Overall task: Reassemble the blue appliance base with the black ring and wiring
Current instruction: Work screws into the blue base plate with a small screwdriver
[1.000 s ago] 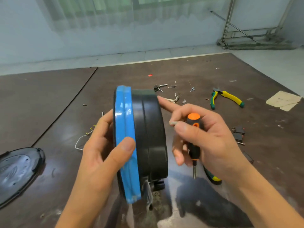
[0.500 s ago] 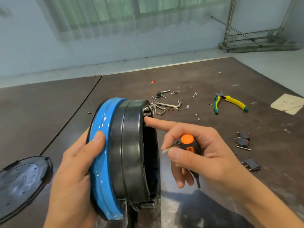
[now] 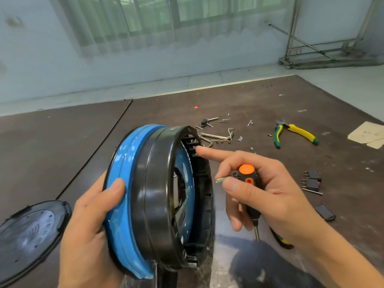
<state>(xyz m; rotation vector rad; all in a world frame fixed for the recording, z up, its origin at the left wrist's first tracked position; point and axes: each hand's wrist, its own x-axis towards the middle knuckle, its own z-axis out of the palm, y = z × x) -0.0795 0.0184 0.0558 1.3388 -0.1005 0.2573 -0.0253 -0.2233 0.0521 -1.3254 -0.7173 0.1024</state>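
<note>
Dark brown work surface [image 3: 62, 146] in a pale-walled room, a curtained window [image 3: 145, 21] along the far wall and a metal rack [image 3: 332, 59] at the back right.

Raised on edge above the near part of that surface: the blue appliance base [image 3: 122, 183], with the black ring [image 3: 158, 194] seated against its right side and the open mouth turned rightward. Inside the ring, a blue inner face and dark ribs along the rim; wiring too unclear to make out.

Left hand [image 3: 89, 225] clasped round the lower left of the base — thumb laid across the blue rim, fingers hidden behind it. Right hand [image 3: 270, 194] just to the right of the ring, index finger stretched straight, its fingertip [image 3: 200, 150] touching the ribbed inner edge near the top. Other fingers curled round a screwdriver [image 3: 247, 175] with a black and orange handle, shaft pointing down; a small silver piece [image 3: 220, 180] pinched under the thumb against that handle.

At far left, a round black cover [image 3: 31, 233] lying flat, well apart from the base. Beyond the ring, a scatter of loose screws and bent metal parts [image 3: 218, 136]; further right, yellow-and-green pliers [image 3: 295, 133], a few small black components [image 3: 311, 180] and a scrap of cardboard [image 3: 367, 134] at the edge. Under the right wrist, part of another yellow-and-green handle [image 3: 284, 242].
</note>
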